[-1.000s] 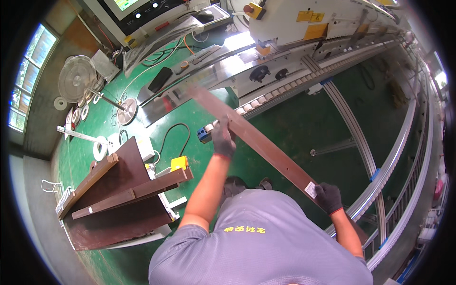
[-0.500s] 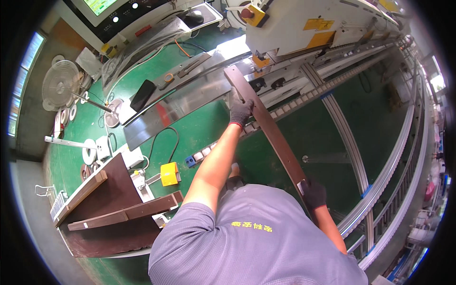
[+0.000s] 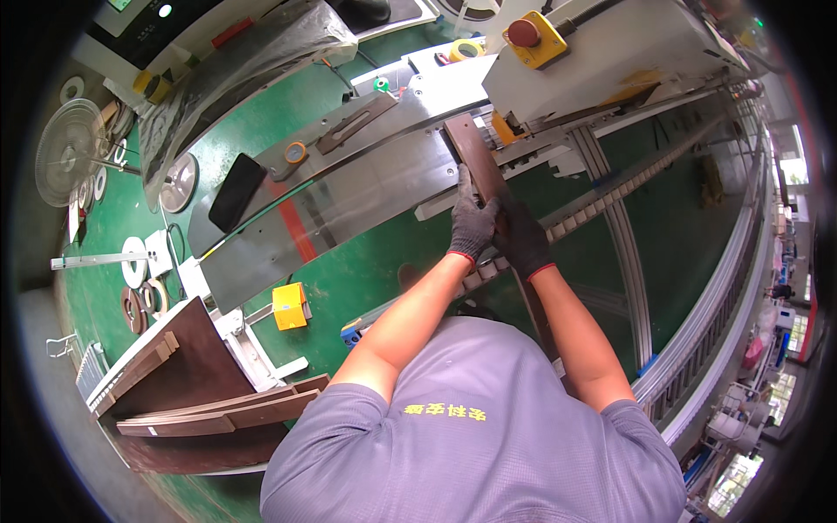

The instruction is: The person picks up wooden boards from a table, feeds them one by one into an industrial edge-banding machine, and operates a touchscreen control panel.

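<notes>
A long, narrow brown board slants from the metal machine bed back toward my body, its far end over the bed's edge. My left hand, in a dark glove with a red cuff, grips the board's left edge, one finger stretched along it. My right hand, gloved alike, is wrapped around the board from the right, close beside the left hand. Its fingertips are partly hidden. The board's near part passes beneath my right forearm and is mostly out of sight.
On the metal bed lie a black phone, a tape measure and a flat brown piece. A red emergency button sits on the machine ahead. A roller rail runs right; brown boards are stacked left, near a yellow foot pedal.
My right hand has slid up the board from its near part to beside my left hand. My view has moved closer to the machine, with the board's far end at the bed.
</notes>
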Demonstrator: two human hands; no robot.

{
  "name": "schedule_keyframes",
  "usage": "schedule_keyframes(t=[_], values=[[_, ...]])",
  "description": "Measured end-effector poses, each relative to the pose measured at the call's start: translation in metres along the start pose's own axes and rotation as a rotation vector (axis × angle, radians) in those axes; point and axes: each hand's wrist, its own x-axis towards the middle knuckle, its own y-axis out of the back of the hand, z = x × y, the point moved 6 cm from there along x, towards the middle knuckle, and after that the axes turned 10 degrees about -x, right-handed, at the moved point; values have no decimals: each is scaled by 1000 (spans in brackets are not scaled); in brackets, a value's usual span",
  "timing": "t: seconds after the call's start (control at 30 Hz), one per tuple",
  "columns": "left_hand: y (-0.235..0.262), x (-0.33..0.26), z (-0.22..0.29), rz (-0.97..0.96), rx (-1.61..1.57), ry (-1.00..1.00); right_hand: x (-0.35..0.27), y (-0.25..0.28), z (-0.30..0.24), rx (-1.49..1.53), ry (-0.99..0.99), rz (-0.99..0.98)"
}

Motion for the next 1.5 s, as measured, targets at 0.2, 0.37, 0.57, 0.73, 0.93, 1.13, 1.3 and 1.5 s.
schedule_keyframes(t=[0.2,0.37,0.57,0.73,0.93,1.13,1.3,1.5], values=[[-2,16,-4,-35,-38,-37,16,-1,3,28,59,1],[-6,22,-21,-31,-60,-20,23,-1,10,-22,68,-43],[-22,24,-12,-24,-188,2,30,2,27,-45,94,-22],[-31,26,-11,-10,-214,27,34,5,36,-59,88,-28],[-39,32,-24,24,-77,121,42,12,41,-97,128,-15],[-62,41,-8,36,87,31,48,14,70,-136,132,-39],[-89,54,-29,-5,130,129,59,26,97,-110,204,24],[-165,75,-23,3,-444,129,85,13,186,-179,221,48]])
